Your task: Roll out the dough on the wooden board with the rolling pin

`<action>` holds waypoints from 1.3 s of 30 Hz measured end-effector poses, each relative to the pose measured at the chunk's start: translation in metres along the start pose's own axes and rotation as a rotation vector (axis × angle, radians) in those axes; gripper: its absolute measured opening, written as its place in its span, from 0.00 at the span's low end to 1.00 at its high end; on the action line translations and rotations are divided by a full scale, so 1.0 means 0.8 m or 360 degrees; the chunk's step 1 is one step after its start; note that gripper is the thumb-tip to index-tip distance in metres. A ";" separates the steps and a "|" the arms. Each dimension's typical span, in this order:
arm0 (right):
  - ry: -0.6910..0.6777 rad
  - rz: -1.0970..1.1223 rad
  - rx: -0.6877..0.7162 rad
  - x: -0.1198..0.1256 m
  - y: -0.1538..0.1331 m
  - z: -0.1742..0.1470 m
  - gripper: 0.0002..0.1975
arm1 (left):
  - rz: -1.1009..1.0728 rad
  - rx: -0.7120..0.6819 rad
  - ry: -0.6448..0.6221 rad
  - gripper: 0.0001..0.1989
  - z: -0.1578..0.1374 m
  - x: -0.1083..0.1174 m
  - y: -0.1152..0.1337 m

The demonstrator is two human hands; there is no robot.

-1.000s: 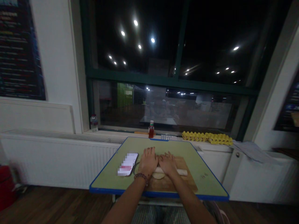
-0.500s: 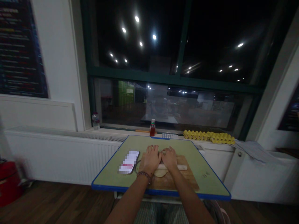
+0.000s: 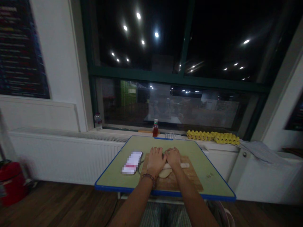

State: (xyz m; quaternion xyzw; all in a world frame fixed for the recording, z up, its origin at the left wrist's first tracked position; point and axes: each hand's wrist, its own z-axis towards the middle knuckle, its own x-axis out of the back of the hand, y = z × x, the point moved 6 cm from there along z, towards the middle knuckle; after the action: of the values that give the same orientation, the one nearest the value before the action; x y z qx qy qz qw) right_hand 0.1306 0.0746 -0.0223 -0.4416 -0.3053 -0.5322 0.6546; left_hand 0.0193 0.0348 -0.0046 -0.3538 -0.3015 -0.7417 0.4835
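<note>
A pale rolling pin (image 3: 184, 165) lies across a wooden board (image 3: 189, 179). Beneath and in front of it is a flattened piece of dough (image 3: 165, 173), partly covered by my hands. My left hand (image 3: 156, 160), with a beaded bracelet at the wrist, lies palm down over the left part of the pin, fingers stretched forward. Beside it, my right hand (image 3: 173, 157) also rests palm down on the pin, its fingers extended and slightly bent. The thumbs come close together; the pin's middle is hidden below the palms.
The board sits on a small green table (image 3: 113, 176) with a blue edge. Left of the board lies a phone (image 3: 133, 162). On the sill behind stand a red sauce bottle (image 3: 155, 128), yellow egg trays (image 3: 213, 136) and a water bottle (image 3: 98, 121).
The rolling pin has shifted slightly forward, away from me, under my palms. Both hands stay on it, and the whole view has moved a little.
</note>
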 end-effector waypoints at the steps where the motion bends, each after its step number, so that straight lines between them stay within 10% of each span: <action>1: 0.0018 0.0010 -0.0019 0.000 0.001 0.001 0.20 | -0.0008 -0.0003 0.0000 0.20 0.000 0.000 0.000; 39: 0.0497 0.0140 0.0200 0.027 -0.015 0.007 0.15 | 0.0008 0.0022 0.0047 0.18 0.011 -0.013 -0.010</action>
State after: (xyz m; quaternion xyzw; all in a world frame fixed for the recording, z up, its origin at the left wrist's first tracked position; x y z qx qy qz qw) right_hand 0.1246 0.0697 0.0014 -0.3248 -0.2130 -0.5451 0.7430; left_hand 0.0172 0.0496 -0.0086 -0.3402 -0.2985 -0.7435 0.4923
